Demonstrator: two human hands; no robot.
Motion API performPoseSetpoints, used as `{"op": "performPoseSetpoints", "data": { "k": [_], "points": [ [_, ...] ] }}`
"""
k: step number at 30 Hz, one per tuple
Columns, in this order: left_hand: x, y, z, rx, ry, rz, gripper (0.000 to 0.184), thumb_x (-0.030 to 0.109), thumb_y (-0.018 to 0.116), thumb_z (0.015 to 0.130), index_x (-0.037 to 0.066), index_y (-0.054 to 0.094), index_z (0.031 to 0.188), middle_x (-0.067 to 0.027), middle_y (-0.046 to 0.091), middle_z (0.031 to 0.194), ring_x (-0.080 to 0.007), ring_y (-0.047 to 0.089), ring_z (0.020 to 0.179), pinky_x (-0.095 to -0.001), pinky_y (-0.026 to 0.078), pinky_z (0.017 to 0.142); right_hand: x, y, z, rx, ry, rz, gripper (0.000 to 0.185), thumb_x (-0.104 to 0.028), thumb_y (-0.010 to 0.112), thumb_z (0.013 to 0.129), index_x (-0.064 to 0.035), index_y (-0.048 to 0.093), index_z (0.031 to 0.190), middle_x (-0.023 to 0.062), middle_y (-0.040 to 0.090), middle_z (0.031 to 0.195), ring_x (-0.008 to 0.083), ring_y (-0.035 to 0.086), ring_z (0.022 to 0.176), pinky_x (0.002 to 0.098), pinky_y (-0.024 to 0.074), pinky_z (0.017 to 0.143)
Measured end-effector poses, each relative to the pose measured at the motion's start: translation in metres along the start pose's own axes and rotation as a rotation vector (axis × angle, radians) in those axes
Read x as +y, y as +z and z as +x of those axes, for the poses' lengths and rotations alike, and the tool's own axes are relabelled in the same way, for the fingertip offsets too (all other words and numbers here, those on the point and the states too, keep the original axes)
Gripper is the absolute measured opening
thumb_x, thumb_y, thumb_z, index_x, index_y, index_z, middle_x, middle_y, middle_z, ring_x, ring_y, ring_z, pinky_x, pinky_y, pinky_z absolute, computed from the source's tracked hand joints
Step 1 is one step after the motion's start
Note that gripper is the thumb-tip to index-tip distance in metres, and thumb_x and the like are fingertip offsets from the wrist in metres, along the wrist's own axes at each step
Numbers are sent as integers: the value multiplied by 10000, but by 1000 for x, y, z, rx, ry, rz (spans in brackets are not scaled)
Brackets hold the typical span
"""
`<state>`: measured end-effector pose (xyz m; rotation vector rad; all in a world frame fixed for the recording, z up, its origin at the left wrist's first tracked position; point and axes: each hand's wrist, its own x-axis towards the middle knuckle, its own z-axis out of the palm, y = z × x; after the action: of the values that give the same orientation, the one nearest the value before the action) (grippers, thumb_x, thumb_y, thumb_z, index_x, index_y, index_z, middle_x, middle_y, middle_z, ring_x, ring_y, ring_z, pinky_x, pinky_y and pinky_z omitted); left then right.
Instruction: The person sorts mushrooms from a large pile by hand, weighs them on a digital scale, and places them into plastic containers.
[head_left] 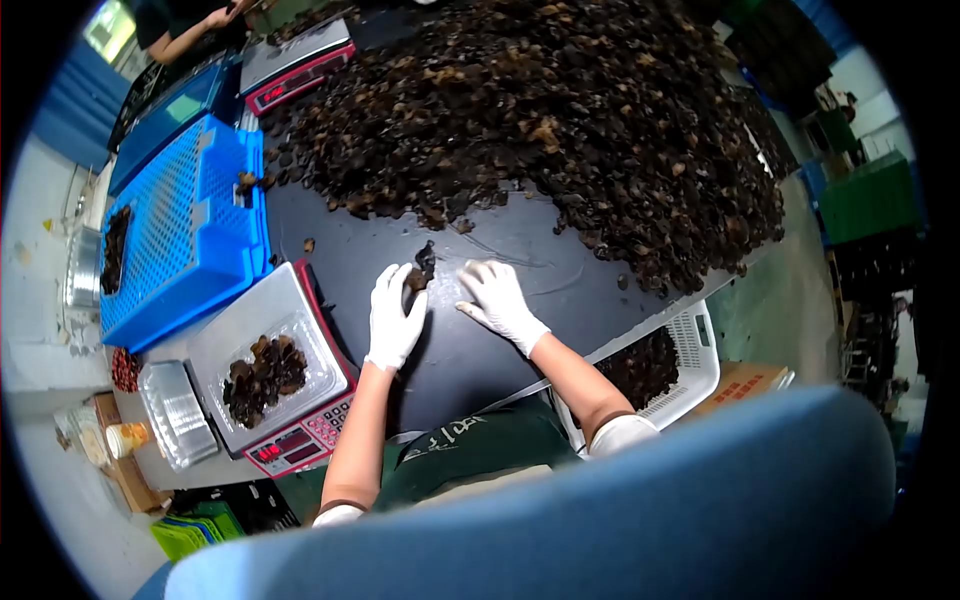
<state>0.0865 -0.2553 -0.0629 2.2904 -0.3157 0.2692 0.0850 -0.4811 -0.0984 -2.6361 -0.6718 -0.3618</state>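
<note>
Fungus pcs (pixel 427 260) lie on black table (pixel 468 355) at L hand (pixel 396 325) (grip: cannot tell), R hand (pixel 500 306) has fingers spread open, so pcs might slip if pinched too loosely.

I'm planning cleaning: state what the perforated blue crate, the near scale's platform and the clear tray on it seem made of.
Perforated crate: probably moulded plastic, slightly glossy, evenly coloured. Platform: apparently satin metal, by its grey sheen; plastic possible. Clear tray: likely thin, glossy plastic; see-through, with glints.
</note>
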Motion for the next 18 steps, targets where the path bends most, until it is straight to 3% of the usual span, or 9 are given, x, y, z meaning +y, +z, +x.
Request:
{"op": "performPoseSetpoints", "data": {
  "k": [1,3,6,7,9,10,13,16,18],
  "points": [
    [-12,18,8,-16,5,49,567,189,703,817,79,520,1343,-202,484,1369,-399,493,1198,-443,408,1029,3,1,2,-121,14,14,399,-342,701,813,-115,621,1131,104,618,1123,287,562,993,406,447,867],
    [-24,47,22,-40,-40,172,646,279,697,821,115,473,1404,-173,449,1423,-385,477,1204,-445,418,1004,11,12,-2,-161,-51,-9,300,-334,691,834,-112,647,1031,63,655,959,254,617,842,358,497,752],
    [-29,65,31,-181,30,541,669,377,646,849,163,436,1447,-106,449,1438,-338,480,1118,-461,435,911,30,14,-6,-76,24,260,273,-323,681,858,-130,668,1051,65,653,887,247,640,764,357,517,681],
    [-32,69,30,-109,113,514,516,300,649,857,152,541,1340,-95,530,1320,-323,520,1046,-444,467,859,33,0,3,-65,29,263,273,-323,681,858,-130,668,1051,65,653,887,247,640,764,357,517,681],
    [-34,77,24,-86,171,408,320,189,674,842,134,631,1155,-94,582,1168,-303,575,975,-401,518,814,50,-25,23,39,400,477,285,-302,672,870,-159,664,1117,71,652,875,246,662,768,385,529,682],
    [-23,78,21,-81,154,384,206,128,675,832,128,650,1037,-93,582,1089,-285,600,919,-379,535,769,65,-25,34,82,466,475,298,-289,671,871,-169,658,1143,71,655,884,252,667,795,395,531,696],
    [-16,80,24,-24,12,261,265,121,667,839,92,614,1097,-125,555,1102,-325,597,967,-388,530,788,117,-6,75,288,522,372,383,-315,649,884,-179,605,1240,89,641,995,290,676,860,422,541,738],
    [-18,78,28,-12,-77,226,271,136,669,846,72,601,1100,-130,549,1096,-337,599,940,-406,521,798,126,7,117,128,586,247,559,-433,595,898,-130,489,1356,172,540,1218,378,659,935,471,547,773],
    [-25,74,29,-15,-102,156,234,93,684,831,43,616,1049,-146,573,1029,-349,598,938,-408,505,840,104,12,132,-20,477,291,571,-465,615,873,-109,520,1309,186,545,1195,379,653,957,475,541,790]
  ]
}}
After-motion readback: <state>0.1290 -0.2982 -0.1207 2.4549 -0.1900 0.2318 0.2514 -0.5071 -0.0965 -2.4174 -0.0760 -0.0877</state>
